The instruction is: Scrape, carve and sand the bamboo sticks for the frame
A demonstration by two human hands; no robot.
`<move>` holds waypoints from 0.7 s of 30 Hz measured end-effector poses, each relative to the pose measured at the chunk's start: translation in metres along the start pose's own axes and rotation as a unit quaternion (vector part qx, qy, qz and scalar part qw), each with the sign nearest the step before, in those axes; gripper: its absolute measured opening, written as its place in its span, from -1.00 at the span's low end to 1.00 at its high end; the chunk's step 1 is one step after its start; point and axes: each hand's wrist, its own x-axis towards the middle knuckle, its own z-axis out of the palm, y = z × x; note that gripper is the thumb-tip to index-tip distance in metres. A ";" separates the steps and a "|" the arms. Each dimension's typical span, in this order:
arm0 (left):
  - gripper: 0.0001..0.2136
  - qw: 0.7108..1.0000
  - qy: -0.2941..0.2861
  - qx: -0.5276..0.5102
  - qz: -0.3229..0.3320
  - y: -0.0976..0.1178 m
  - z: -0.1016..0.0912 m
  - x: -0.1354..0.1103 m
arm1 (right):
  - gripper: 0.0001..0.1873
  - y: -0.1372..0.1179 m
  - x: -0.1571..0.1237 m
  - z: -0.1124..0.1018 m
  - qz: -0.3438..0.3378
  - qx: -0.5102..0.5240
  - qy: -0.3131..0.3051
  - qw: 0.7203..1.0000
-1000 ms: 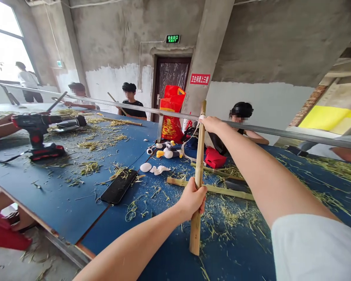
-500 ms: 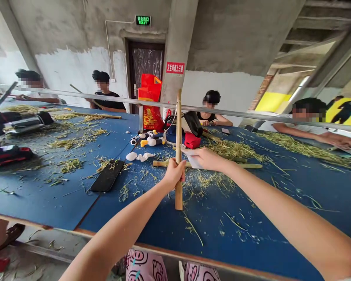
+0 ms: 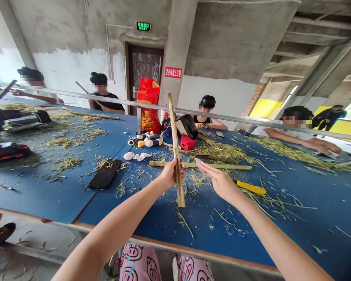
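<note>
My left hand (image 3: 170, 174) is closed round a bamboo stick (image 3: 173, 128). The stick stands nearly upright, its top leaning slightly left and its lower end resting on the blue table (image 3: 169, 222). My right hand (image 3: 219, 182) is just right of the stick at the same height. Its fingers are straight and pressed together, pinching a small pale sheet (image 3: 197, 159) at their tips. The sheet is close to the stick, and I cannot tell whether it touches.
A yellow-handled knife (image 3: 250, 187) lies right of my right hand. Bamboo lengths (image 3: 210, 166), shavings, a black phone (image 3: 104, 174), a toy duck (image 3: 146, 142) and a red pouch (image 3: 187, 143) lie behind. A drill (image 3: 2, 150) sits far left. Several people sit beyond a metal rail (image 3: 236, 118).
My right hand came down from the stick's top to the middle, beside my left hand. The stick's top has tilted slightly left, and the view has swung right.
</note>
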 end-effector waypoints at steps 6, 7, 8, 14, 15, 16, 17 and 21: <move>-0.70 1.000 0.018 -0.017 0.010 -0.006 0.005 -0.004 | -0.22 -0.026 0.057 0.025 -0.059 -0.102 0.063 0.991; -0.70 1.000 0.022 -0.013 0.009 -0.008 0.007 -0.005 | -0.25 -0.031 0.067 0.031 -0.063 -0.132 0.067 0.987; -0.70 1.000 0.027 -0.006 0.008 -0.011 0.009 -0.006 | -0.30 -0.035 0.076 0.037 -0.066 -0.165 0.071 0.982; -0.71 0.996 0.063 0.054 -0.013 -0.020 0.017 -0.009 | -0.49 -0.041 0.115 0.047 -0.075 -0.305 0.051 0.948; -0.72 0.996 0.063 0.058 -0.014 -0.020 0.017 -0.009 | -0.49 -0.038 0.124 0.042 -0.073 -0.308 0.037 0.948; -0.72 0.996 0.063 0.062 -0.012 -0.020 0.017 -0.009 | -0.49 -0.035 0.135 0.036 -0.069 -0.308 0.023 0.949; -0.72 0.996 0.063 0.065 -0.009 -0.019 0.017 -0.009 | -0.50 -0.030 0.147 0.029 -0.059 -0.305 0.005 0.950; -0.71 0.996 0.060 0.065 -0.015 -0.020 0.015 -0.009 | -0.54 -0.005 0.211 0.000 0.004 -0.282 -0.046 0.958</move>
